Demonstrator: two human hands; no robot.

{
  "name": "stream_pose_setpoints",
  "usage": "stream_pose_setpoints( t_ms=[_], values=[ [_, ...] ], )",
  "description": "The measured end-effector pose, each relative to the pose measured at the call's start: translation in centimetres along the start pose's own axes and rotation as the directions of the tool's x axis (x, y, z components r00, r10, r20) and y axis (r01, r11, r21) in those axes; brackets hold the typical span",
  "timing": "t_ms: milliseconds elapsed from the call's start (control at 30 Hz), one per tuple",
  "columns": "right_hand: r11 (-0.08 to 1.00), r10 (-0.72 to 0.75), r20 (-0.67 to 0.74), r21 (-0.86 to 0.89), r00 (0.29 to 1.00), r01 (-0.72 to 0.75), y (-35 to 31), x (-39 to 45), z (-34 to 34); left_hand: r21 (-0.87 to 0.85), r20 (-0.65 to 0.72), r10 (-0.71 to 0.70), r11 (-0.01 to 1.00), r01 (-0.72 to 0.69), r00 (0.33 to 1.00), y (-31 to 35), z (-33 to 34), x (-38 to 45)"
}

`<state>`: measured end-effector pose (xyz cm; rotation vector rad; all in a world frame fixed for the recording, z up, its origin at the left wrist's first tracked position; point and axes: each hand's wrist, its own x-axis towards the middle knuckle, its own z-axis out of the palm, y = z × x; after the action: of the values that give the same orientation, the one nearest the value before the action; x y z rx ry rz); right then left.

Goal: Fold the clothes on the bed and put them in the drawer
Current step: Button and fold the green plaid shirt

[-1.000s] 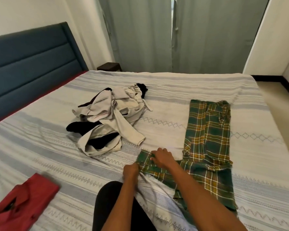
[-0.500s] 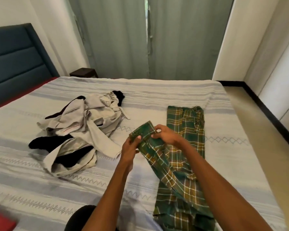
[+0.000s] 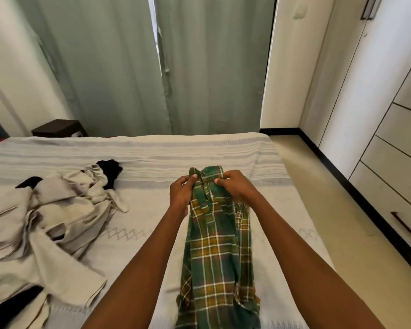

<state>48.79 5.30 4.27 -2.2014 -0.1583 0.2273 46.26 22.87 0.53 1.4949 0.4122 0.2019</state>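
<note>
While the bed [image 3: 152, 153] is taking up most of the view, a messy beige and black clothes pile [image 3: 52, 210] is lying on its left side. The green plaid garment [image 3: 216, 252] is hanging lengthwise over the right part, and the person's left hand [image 3: 182, 189] and right hand [image 3: 235, 186] are each pinching its far edge, fingers clamped on the fabric. Drawers [image 3: 394, 181] are sitting far right.

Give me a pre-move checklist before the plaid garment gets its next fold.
1. Left hand grips the plaid garment at its top edge: ok.
2. Right hand grips the same edge: ok.
3. Garment hanging flat, without bunching: not ok, it is creased lengthwise.
4. Bare bed beyond the hands to lay it on: ok.
5. Beige clothes pile apart from the garment: ok.
6. Drawers open to receive it: not ok, all shut.
</note>
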Motion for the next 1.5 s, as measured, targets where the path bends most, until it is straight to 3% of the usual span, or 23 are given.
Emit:
stream_pose_setpoints(
  t_ms=[133, 333, 400, 500, 700, 900, 1000, 1333, 1433, 1500],
  values=[
    [0.999, 0.047, 0.005, 0.012, 0.999, -0.047, 2.3, 6.0, 0.4, 0.181, 0.016, 0.023, 0.983, -0.026, 1.0, -1.5, 2.6, 6.8],
    [0.978, 0.132, 0.003, -0.163, 0.991, -0.13, 8.6, 14.0, 3.4, 0.325, 0.09, -0.174, 0.936, 0.137, 0.981, -6.2, 5.1, 13.9],
    [0.969, 0.162, 0.019, -0.191, 0.987, -0.156, 10.6, 15.8, 4.8, 0.44, 0.138, -0.102, 0.897, 0.031, 0.985, -7.9, 5.4, 15.1],
    [0.955, 0.108, -0.059, -0.27, 0.992, -0.12, 12.8, 17.0, 6.5, 0.632, 0.234, 0.11, 0.738, -0.237, 0.966, -9.8, 5.3, 16.0],
    [0.881, -0.042, -0.162, -0.472, 0.986, -0.04, 15.1, 16.8, 8.2, 0.802, 0.225, 0.169, 0.528, -0.28, 0.96, -13.6, 4.6, 16.5],
    [0.814, -0.246, -0.137, -0.567, 0.96, 0.127, 13.9, 11.7, 7.9, 0.822, 0.322, 0.239, 0.409, -0.396, 0.916, -12.8, 3.3, 12.2],
    [0.813, -0.289, -0.074, -0.545, 0.955, 0.204, 13.6, 6.8, 8.4, 0.814, 0.316, 0.234, 0.432, -0.389, 0.919, -12.8, 1.6, 7.7],
    [0.846, -0.229, 0.035, -0.487, 0.973, 0.217, 14.1, -11.7, 11.3, 0.756, 0.43, 0.206, 0.45, -0.475, 0.879, -14.6, -7.5, -11.0],
    [0.818, -0.214, 0.084, -0.53, 0.973, 0.226, 14.6, -16.6, 12.3, 0.749, 0.508, 0.224, 0.362, -0.555, 0.831, -15.8, -9.8, -16.1],
    [0.82, -0.129, 0.097, -0.548, 0.987, 0.161, 15.2, -19.3, 12.8, 0.743, 0.588, 0.176, 0.267, -0.614, 0.789, -17.0, -11.2, -19.3]
  ],
)
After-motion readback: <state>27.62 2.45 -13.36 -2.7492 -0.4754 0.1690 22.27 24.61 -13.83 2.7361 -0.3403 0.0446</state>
